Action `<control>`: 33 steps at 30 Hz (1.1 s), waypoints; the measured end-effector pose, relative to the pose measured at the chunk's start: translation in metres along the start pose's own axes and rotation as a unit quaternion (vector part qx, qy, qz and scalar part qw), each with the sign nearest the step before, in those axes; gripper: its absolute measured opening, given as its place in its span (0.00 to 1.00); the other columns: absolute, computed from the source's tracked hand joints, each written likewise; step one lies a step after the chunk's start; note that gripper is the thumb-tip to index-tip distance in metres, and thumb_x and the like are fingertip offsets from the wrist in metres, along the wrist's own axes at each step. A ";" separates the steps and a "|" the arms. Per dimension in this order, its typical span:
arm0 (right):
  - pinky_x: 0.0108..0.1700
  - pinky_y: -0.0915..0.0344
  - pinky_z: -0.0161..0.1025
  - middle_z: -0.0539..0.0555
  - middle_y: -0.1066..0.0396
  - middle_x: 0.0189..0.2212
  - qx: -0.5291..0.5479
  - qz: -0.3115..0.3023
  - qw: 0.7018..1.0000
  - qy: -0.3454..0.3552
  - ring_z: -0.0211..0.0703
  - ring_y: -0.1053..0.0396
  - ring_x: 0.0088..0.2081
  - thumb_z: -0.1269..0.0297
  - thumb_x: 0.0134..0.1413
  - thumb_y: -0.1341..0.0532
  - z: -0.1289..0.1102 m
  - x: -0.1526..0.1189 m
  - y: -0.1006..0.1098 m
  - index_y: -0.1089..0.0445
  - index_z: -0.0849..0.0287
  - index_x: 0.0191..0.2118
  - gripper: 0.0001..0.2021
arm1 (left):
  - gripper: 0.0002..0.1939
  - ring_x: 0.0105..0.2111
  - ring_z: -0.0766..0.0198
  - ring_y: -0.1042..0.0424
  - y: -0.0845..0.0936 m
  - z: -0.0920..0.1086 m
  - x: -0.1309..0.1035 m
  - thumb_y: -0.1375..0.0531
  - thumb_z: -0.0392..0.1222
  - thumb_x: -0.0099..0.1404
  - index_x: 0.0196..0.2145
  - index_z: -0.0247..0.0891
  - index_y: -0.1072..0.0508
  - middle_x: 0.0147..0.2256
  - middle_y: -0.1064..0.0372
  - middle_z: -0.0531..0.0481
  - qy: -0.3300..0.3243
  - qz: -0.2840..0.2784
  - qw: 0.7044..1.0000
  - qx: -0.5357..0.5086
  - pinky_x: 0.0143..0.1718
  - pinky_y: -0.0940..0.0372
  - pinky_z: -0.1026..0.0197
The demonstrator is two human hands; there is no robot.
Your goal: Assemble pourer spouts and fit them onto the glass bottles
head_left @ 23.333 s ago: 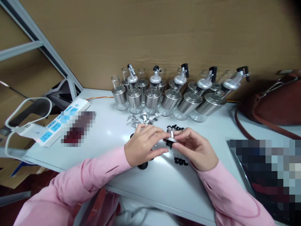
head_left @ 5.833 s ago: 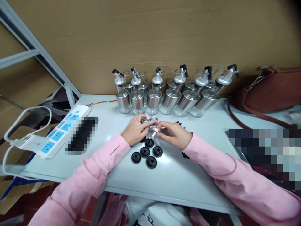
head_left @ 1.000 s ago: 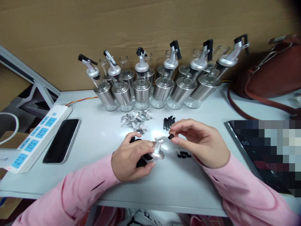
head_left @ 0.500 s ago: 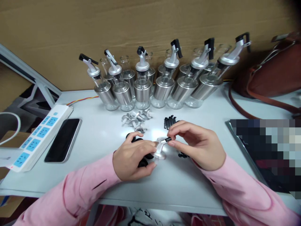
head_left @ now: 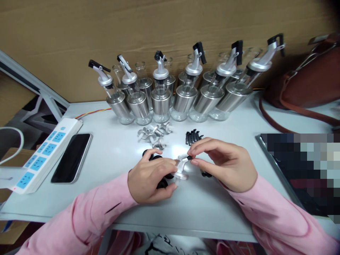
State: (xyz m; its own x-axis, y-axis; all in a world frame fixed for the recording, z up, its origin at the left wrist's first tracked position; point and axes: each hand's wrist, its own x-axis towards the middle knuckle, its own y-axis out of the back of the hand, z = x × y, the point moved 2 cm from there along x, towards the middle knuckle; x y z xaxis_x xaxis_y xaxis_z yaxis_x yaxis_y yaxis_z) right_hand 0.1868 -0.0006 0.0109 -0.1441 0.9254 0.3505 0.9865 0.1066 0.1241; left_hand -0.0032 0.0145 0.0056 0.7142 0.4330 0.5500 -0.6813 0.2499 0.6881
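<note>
Near the front of the table, my left hand is closed around a silver pourer spout, which tilts toward the right. My right hand pinches a small black piece between thumb and forefinger, right at the spout's upper end. Black round stoppers lie partly hidden under my left hand. Several loose silver spouts are heaped just beyond it. Black lever pieces lie in a row behind my right fingers, and more small black parts are partly covered by that hand.
Glass bottles with steel sleeves line the back, the front row topped with pourers. On the left are a phone and a white power strip. A brown bag and a dark, partly blurred flat package occupy the right.
My right hand has shifted slightly, and less of the black piece shows between its fingers and the spout tip. My left hand stays in place with the spout.
</note>
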 end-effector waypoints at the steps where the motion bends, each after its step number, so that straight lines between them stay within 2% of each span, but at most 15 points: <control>1: 0.40 0.34 0.35 0.50 0.27 0.31 0.006 0.004 1.000 -0.008 0.37 0.30 0.35 0.78 0.44 0.36 0.000 0.000 0.000 0.29 0.54 0.34 0.12 | 0.13 0.37 0.64 0.27 0.000 0.000 0.000 0.45 0.33 0.58 0.42 0.34 0.41 0.36 0.28 0.44 -0.001 0.003 1.000 0.000 0.47 0.45 0.52; 11: 0.36 0.34 0.29 0.48 0.27 0.27 -0.009 0.036 0.998 -0.052 0.33 0.30 0.31 0.75 0.44 0.36 0.000 0.002 0.000 0.29 0.56 0.31 0.08 | 0.13 0.39 0.63 0.28 0.000 -0.001 -0.001 0.47 0.33 0.60 0.43 0.34 0.42 0.37 0.28 0.44 -0.002 -0.016 1.000 0.001 0.47 0.44 0.53; 18: 0.39 0.33 0.33 0.50 0.28 0.30 0.022 -0.002 0.999 -0.034 0.36 0.31 0.34 0.77 0.44 0.36 0.001 0.001 0.000 0.29 0.55 0.34 0.11 | 0.13 0.38 0.63 0.28 0.000 -0.001 0.000 0.47 0.33 0.60 0.44 0.34 0.42 0.38 0.28 0.42 -0.009 -0.010 1.000 -0.001 0.47 0.44 0.52; 23: 0.38 0.32 0.32 0.49 0.28 0.28 0.022 0.009 0.998 -0.051 0.35 0.30 0.32 0.75 0.43 0.34 0.003 0.000 0.001 0.29 0.56 0.34 0.10 | 0.13 0.38 0.63 0.28 -0.001 -0.002 0.000 0.47 0.33 0.60 0.44 0.34 0.42 0.38 0.28 0.43 -0.006 -0.015 1.000 -0.004 0.47 0.44 0.53; 33: 0.35 0.31 0.36 0.51 0.27 0.26 -0.006 0.016 0.998 -0.068 0.38 0.30 0.29 0.70 0.42 0.33 0.003 0.002 0.001 0.29 0.57 0.33 0.09 | 0.12 0.37 0.63 0.28 -0.002 -0.002 -0.002 0.47 0.34 0.61 0.44 0.34 0.41 0.38 0.28 0.42 -0.016 -0.023 1.000 0.001 0.45 0.42 0.53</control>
State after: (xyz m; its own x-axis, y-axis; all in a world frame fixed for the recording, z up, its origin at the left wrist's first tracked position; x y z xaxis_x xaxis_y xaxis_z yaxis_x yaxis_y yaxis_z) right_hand 0.1875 0.0027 0.0092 -0.0994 0.9691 0.2260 0.9895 0.0722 0.1255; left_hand -0.0033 0.0150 0.0026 0.7499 0.3937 0.5316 -0.6469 0.2683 0.7139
